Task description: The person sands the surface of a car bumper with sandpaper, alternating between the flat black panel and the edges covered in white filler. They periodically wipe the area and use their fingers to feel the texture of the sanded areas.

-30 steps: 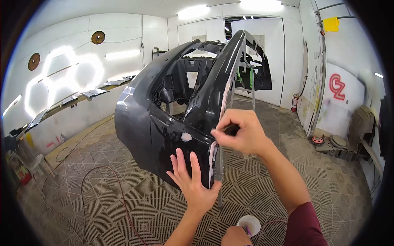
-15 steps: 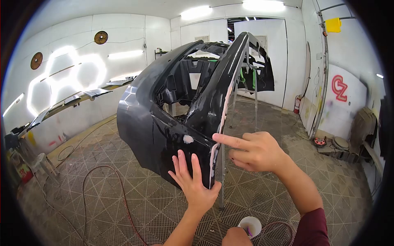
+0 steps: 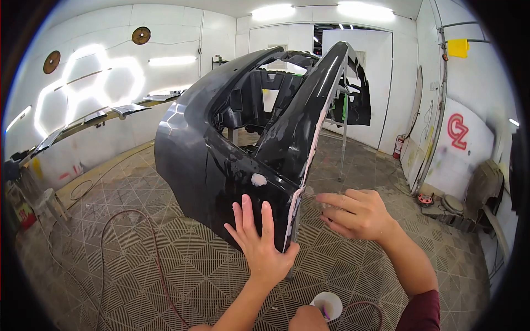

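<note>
A black car bumper cover (image 3: 193, 165) stands before me, with wet-looking patches on its surface. A pale pink strip of filler-like material (image 3: 309, 157) runs along its right edge, and a pale patch (image 3: 258, 180) marks its face. My left hand (image 3: 260, 248) lies spread against the lower right of the bumper, its thumb at the edge. Just right of the edge hovers my right hand (image 3: 356, 214), index finger stretched out and the other fingers loosely bent. I see nothing in it, though its palm side is partly hidden.
A white cup (image 3: 327, 307) with a purple item inside is low beside my knee. A reddish hose (image 3: 154, 248) curves over the patterned floor at left. Metal stand legs (image 3: 343, 149) rise behind the bumper; a fire extinguisher (image 3: 398, 147) stands by the right wall.
My right hand has moved off the bumper's edge, slightly right and down; its index fingertip touched the edge before. My left hand stays on the panel. The view has shifted a little.
</note>
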Tool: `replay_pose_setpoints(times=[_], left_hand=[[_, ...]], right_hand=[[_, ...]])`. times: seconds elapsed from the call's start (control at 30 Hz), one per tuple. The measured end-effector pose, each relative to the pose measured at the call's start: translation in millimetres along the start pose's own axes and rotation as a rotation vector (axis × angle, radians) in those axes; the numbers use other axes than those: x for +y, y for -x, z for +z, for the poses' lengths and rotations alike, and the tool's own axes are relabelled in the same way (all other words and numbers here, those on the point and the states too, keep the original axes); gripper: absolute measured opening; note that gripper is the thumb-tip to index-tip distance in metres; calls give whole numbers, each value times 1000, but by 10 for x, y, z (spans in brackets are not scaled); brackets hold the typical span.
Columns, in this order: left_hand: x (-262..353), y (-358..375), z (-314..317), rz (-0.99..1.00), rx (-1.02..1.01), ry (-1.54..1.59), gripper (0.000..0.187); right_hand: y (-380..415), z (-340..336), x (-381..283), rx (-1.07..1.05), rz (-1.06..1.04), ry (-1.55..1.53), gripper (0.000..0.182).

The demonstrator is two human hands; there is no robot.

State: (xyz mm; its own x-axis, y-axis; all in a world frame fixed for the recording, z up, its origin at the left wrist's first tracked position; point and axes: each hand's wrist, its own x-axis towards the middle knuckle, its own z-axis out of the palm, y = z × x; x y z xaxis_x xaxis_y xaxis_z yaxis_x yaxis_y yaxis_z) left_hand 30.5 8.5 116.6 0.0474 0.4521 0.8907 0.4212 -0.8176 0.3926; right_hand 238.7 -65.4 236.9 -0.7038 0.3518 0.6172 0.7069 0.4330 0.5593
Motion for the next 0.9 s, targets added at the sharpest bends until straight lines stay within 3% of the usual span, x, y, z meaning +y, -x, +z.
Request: replay_pose_setpoints(times=[0.17,0.23,0.27,0.33,0.43,0.53,0.67,0.73,0.83,0.9], left_hand=[[14,-5,-17,-2,-20,-33,111],[11,-7,-11,-9,-13,-30,112],[8,-9,-9,-8,-16,-26,112],[-10,-1,0,-14,-17,-19,113],[-37,12,17,-3,-10,-22,113],[-73,29,44,8,4,-23,113],[-88,42,52,8,15,-15,110],[-98,36,58,4,26,-5,109],[-117,46,58,12,28,-7,106],[-126,38,51,18,22,-6,104]], right_hand=[[-34,27,-84,116,120,-144,18],[-89,18,-143,177,346,-342,16],[-127,11,-187,170,342,-340,16],[-216,18,-281,259,634,-525,11],[-334,94,-349,310,788,-682,11],[-471,195,-385,351,862,-850,13],[-575,254,-371,308,922,-858,15],[-616,245,-379,317,1128,-1064,16],[-685,311,-480,435,1282,-1249,16],[-656,306,-422,383,1332,-1318,16]])
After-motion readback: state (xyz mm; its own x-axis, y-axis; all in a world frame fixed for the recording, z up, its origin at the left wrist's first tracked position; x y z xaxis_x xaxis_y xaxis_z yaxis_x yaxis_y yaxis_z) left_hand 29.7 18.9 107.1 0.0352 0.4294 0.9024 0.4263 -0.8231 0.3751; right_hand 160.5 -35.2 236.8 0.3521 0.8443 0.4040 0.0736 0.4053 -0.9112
